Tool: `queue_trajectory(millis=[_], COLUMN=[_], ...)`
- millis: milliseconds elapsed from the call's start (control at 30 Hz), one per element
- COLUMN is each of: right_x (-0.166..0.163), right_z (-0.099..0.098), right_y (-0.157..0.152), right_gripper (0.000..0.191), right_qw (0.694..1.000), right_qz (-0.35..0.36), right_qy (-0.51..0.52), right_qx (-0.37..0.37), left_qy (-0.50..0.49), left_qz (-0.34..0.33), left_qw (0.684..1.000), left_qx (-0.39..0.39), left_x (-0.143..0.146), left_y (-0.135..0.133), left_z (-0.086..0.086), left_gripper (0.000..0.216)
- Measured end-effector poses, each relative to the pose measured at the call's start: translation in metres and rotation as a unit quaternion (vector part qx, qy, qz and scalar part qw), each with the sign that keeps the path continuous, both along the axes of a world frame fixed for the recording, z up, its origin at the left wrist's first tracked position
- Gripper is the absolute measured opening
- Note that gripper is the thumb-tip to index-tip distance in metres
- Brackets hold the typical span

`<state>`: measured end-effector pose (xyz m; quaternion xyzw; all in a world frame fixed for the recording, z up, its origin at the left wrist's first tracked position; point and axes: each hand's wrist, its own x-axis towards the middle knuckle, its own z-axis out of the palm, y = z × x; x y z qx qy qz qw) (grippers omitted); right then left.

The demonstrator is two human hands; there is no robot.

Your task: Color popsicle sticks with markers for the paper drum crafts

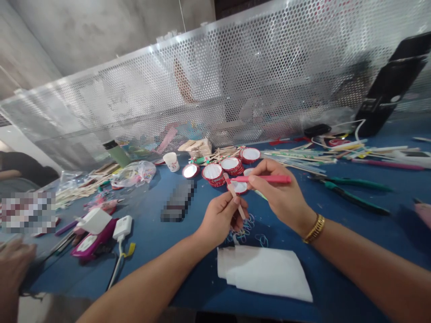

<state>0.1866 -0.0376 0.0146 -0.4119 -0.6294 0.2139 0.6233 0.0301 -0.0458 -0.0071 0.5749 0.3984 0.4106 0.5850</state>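
My left hand (pixel 220 217) pinches a flat wooden craft stick (pixel 231 187), its upper part coloured pinkish red. My right hand (pixel 281 195) grips a pink marker (pixel 279 179), whose tip is at the coloured part of the stick. Just beyond both hands stand round red-sided pieces with white tops (pixel 213 171), some of them stacked. Thin, loose loops like rubber bands (pixel 249 224) lie under my left hand. Nearer to me rests a folded white cloth or paper (pixel 264 271).
Green-handled pliers (pixel 357 193) and many thin sticks (pixel 303 154) lie on the right. A paper cup (pixel 171 162), a dark phone-like object (pixel 178 200), white chargers (pixel 96 220) and a plastic bag (pixel 134 174) are leftward. Another person's hand (pixel 15 260) shows at the left edge. Perforated metal (pixel 202 80) closes the back.
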Motion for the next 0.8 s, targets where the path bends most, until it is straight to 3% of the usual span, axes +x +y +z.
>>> queue_trajectory(millis=[133, 333, 533, 667, 800], right_x=[0.003, 0.003, -0.005, -0.007, -0.006], right_z=[-0.001, -0.002, -0.008, -0.012, -0.008], right_y=[0.003, 0.008, 0.006, 0.004, 0.002], right_gripper=[0.011, 0.018, 0.026, 0.024, 0.034], right_qw=[1.0, 0.995, 0.992, 0.993, 0.992], right_qz=[0.001, 0.025, 0.089, 0.096, 0.099], right_qy=[0.001, 0.097, 0.065, 0.04, 0.064], right_qx=[0.004, -0.002, -0.061, -0.056, -0.038], left_qy=[0.003, 0.003, -0.004, 0.001, 0.0], left_qz=[0.0, 0.007, 0.006, 0.016, 0.021], left_qw=[1.0, 1.0, 1.0, 1.0, 1.0], left_qx=[0.0, 0.003, 0.007, 0.004, 0.014], left_x=[-0.001, -0.002, -0.002, -0.002, -0.003], left_y=[0.0, -0.001, -0.002, -0.002, -0.002], left_z=[-0.001, 0.001, 0.003, 0.004, 0.006], left_gripper=[0.045, 0.042, 0.04, 0.041, 0.042])
